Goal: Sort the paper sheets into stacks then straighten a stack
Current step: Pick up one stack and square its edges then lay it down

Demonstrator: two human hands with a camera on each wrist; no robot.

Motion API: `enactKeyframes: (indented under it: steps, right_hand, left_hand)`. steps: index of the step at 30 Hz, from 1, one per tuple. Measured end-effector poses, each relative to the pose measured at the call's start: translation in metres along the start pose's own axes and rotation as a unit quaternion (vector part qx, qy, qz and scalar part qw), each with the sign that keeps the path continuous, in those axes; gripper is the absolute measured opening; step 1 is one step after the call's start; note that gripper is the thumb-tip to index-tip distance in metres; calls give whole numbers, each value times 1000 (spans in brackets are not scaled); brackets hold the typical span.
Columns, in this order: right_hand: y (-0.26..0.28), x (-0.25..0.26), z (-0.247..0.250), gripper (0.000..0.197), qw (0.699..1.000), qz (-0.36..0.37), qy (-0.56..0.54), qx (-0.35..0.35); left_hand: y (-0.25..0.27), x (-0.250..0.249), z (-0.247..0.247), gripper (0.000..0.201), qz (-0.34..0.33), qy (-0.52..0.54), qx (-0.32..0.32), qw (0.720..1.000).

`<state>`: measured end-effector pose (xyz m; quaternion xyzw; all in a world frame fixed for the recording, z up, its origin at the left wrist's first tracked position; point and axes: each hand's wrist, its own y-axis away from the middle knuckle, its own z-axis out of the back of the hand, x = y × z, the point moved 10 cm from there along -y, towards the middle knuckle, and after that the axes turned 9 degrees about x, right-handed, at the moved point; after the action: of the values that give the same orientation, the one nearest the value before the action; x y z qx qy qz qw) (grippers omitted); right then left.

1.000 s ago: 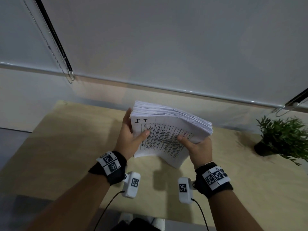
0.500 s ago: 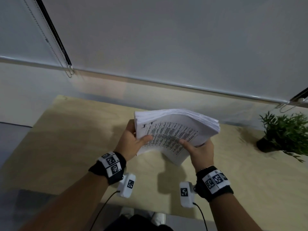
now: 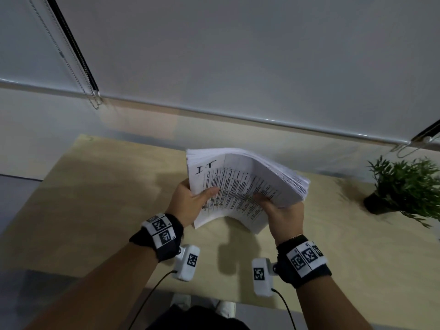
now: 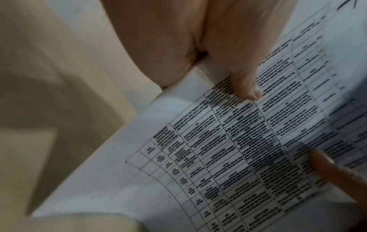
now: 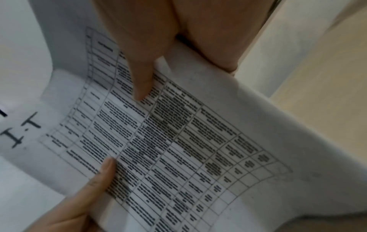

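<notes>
A thick stack of white paper sheets is held in the air above the light wooden table. Its top sheet carries a printed table and a handwritten "I.T" at the upper left. My left hand grips the stack's left edge, thumb on the top sheet and fingers behind. My right hand grips the right edge, thumb on the top sheet and fingers underneath. The stack bows upward between the hands, and its far edges are fanned and uneven.
A small potted green plant stands at the table's right side. Behind the table a white roller blind hangs with a bead chain at the left. The table's near edge lies just below my wrists.
The stack has tipped from nearly upright toward flat and bowed more between the hands, its far edge fanning out. Both hands keep their grip on it.
</notes>
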<state>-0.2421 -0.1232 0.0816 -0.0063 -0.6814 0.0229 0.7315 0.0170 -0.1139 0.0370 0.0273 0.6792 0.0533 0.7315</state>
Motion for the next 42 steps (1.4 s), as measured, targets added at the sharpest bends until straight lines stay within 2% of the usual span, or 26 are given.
enactKeyframes:
  steps: [3, 7, 13, 15, 17, 20, 22, 24, 26, 28, 29, 31, 32, 33, 34, 35, 37, 39, 42]
  right_hand:
    - [7, 0, 5, 33, 1000, -5, -8, -6]
    - [2, 23, 8, 47, 999, 35, -13, -9]
    - [-3, 44, 5, 57, 998, 59, -35, -4]
    - [-2, 52, 8, 59, 996, 72, -52, -16]
    - [0, 66, 11, 61, 993, 97, -58, -28]
    - [2, 85, 11, 42, 986, 143, -76, -38]
    - [1, 91, 14, 24, 982, 159, -76, -63]
    - [2, 91, 22, 15, 979, 164, -69, -101]
    - [1, 91, 25, 15, 976, 162, -85, -119]
    - [1, 95, 20, 18, 977, 173, -74, -103]
    - [1, 98, 16, 24, 978, 178, -57, -88]
    - [0, 91, 15, 54, 983, 167, -53, -57]
    - [-2, 85, 17, 66, 986, 149, -53, -47]
    - [-4, 78, 18, 71, 991, 124, -46, -35]
    - [-6, 72, 15, 66, 994, 101, -33, -18]
    - [-8, 67, 13, 52, 996, 88, -18, -3]
    - [-8, 69, 13, 26, 995, 99, 14, 5]
    - [-7, 73, 15, 21, 992, 121, 30, -2]
    - [-4, 65, 16, 23, 993, 114, 39, 4]
  left_hand:
    - [5, -10, 1, 37, -24, 4, 17, 1000]
    - [10, -51, 9, 80, -122, 47, 5, 991]
    - [14, -78, 1, 94, -148, 138, 40, 978]
    - [15, -87, 3, 86, -171, 131, 36, 976]
    - [18, -101, 10, 67, -202, 115, 3, 973]
    - [26, -123, 12, 40, -247, 59, -55, 966]
    - [29, -132, 11, 25, -256, 11, -89, 963]
    - [25, -134, 12, 17, -256, -18, -112, 960]
    - [19, -135, 16, 20, -251, -7, -123, 960]
    - [15, -139, 12, 20, -253, -7, -110, 961]
    - [14, -142, 9, 17, -254, -14, -97, 962]
    - [9, -142, 6, 14, -258, -18, -56, 964]
    - [4, -137, 7, 26, -249, -3, -27, 968]
    - [-2, -129, 9, 43, -229, 10, -1, 973]
    - [-8, -121, 10, 54, -204, 5, 19, 979]
    - [-11, -116, 10, 56, -186, -9, 34, 982]
    - [-12, -115, 11, 43, -182, -31, 39, 982]
    - [-9, -119, 12, 27, -196, -52, 26, 979]
    - [-7, -105, 14, 31, -192, -20, 27, 981]
